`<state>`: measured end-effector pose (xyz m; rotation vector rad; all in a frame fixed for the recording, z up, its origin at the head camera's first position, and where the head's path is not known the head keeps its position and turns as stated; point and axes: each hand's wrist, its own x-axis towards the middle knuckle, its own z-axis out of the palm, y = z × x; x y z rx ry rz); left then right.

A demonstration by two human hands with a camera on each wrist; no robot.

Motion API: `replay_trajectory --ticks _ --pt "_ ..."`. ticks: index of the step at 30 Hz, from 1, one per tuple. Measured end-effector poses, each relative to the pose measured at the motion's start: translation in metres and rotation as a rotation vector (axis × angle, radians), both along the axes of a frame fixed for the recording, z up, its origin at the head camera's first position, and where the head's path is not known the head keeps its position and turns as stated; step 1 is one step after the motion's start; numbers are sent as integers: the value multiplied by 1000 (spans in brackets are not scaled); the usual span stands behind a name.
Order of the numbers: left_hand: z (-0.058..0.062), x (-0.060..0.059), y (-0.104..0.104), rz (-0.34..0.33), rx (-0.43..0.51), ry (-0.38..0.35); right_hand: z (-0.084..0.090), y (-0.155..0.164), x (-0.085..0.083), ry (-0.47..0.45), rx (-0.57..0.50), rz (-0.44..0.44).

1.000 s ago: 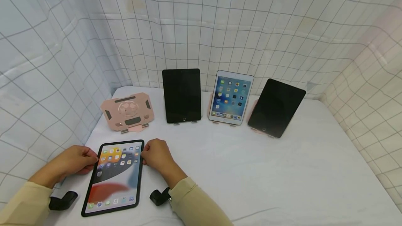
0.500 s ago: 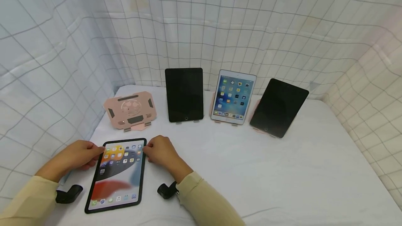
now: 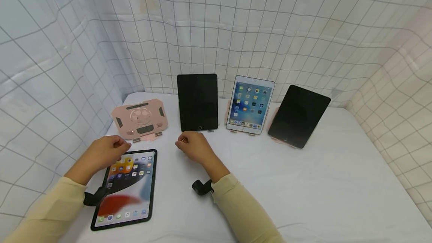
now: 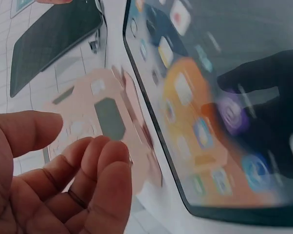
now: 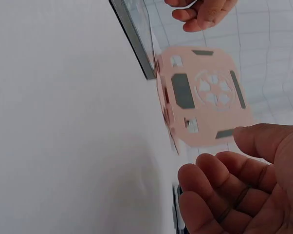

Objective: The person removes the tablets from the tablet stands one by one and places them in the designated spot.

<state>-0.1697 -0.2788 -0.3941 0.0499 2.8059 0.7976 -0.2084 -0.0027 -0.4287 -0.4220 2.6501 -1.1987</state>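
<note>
A tablet [image 3: 136, 194] with a lit screen and black edge lies flat on the white table at front left. Over its upper left corner hovers my left hand [image 3: 102, 155], fingers loosely bent and holding nothing; the left wrist view shows a gap between thumb [image 4: 34, 129] and fingers. My right hand [image 3: 197, 147] is above the table, right of the tablet and just in front of the leftmost dark tablet. Its fingers are bent too, nothing between them. Behind the left hand stands a pink tablet stand [image 3: 125, 117], tilted back, with no tablet on it.
At the back, a dark tablet [image 3: 198, 100], a white tablet with a lit screen [image 3: 249, 104] and another dark tablet [image 3: 298, 117] lean on stands. A checked cloth [image 3: 236, 21] walls the back and sides. Black wrist cameras [image 3: 202, 188] hang under the sleeves.
Both hands have let go of the flat tablet's side edges and moved up and to the right. The left now overlaps its corner; the right is well apart from it.
</note>
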Motion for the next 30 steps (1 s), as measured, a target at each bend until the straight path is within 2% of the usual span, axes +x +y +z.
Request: replay_trajectory --ticks 3,8,12,18,26,30 --pt "1 -7 11 -43 70 40 0 17 -8 19 -33 -12" --pt "3 -19 24 -115 185 53 1 43 -20 33 -82 -70" --pt "9 -27 33 -136 217 62 3 58 -28 45 -96 -118" --pt "15 -39 53 -130 241 75 8 74 -41 70 -101 -157" --pt "23 -55 73 -104 285 97 21 93 -59 110 -171 -172" --pt "29 -62 81 -100 272 104 29 101 -67 123 -178 -204"
